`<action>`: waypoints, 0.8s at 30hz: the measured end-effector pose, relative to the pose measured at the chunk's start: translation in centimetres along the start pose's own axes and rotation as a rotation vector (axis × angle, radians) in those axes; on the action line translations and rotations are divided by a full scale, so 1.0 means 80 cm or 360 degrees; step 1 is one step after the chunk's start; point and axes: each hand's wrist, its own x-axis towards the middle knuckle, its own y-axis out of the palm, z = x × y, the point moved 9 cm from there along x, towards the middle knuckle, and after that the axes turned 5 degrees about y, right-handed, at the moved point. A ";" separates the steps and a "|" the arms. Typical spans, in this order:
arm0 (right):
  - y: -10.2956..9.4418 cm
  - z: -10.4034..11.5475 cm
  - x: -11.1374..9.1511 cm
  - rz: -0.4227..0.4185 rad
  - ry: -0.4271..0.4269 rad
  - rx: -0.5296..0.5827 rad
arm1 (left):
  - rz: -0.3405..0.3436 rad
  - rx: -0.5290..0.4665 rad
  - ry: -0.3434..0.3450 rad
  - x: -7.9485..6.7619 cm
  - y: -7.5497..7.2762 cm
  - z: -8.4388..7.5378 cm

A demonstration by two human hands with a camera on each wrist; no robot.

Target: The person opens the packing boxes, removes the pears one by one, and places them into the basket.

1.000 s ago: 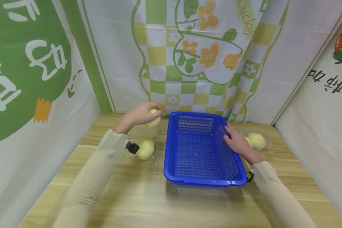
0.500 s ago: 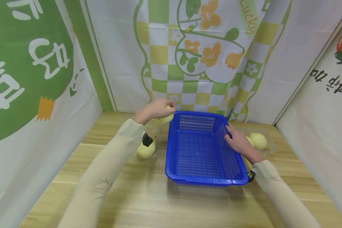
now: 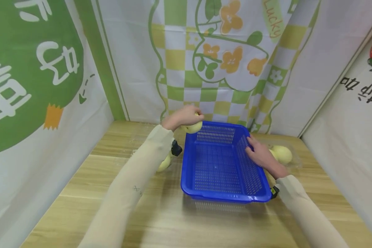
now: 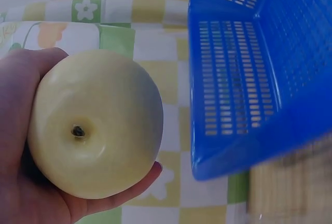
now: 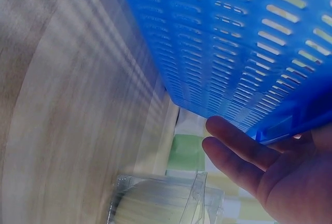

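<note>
My left hand (image 3: 187,116) grips a round, pale yellow pear (image 3: 193,128) from above. It is beside the far left corner of a blue plastic basket (image 3: 215,168), just over the rim. The left wrist view shows the pear's underside (image 4: 98,125) with a dark hollow, fingers curled round it and the basket wall (image 4: 228,151) to its right. My right hand (image 3: 260,155) holds the basket's right rim. In the right wrist view two fingers (image 5: 238,149) extend along the outside of the slotted wall (image 5: 228,53); the thumb is largely hidden.
Another pear (image 3: 164,164) sits left of the basket, partly behind my left sleeve. More pears (image 3: 282,154) lie in a clear plastic box (image 3: 296,160) at the right. A patterned cloth (image 3: 210,93) hangs behind the wooden table (image 3: 161,213).
My left hand has carried the pear rightward from over the left-hand clear box to the basket's far left corner. My right hand keeps its place on the rim.
</note>
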 end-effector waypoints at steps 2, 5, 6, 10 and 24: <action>-0.001 -0.001 -0.002 -0.0003 0.0016 0.0003 | -0.0009 -0.0037 -0.0005 0.006 0.003 -0.004; -0.002 0.000 -0.003 -0.0015 0.0013 -0.0002 | -0.0031 -0.0051 -0.0010 0.014 0.007 -0.009; -0.002 0.001 -0.002 -0.0018 0.0008 -0.0008 | -0.0040 -0.0041 -0.0017 0.017 0.009 -0.009; -0.001 0.002 -0.002 -0.0008 0.0003 -0.0024 | -0.0043 -0.0057 -0.0060 0.023 0.018 -0.010; 0.001 0.003 -0.001 0.0015 0.0020 -0.0014 | -0.0123 -0.0143 -0.0136 0.031 0.030 -0.019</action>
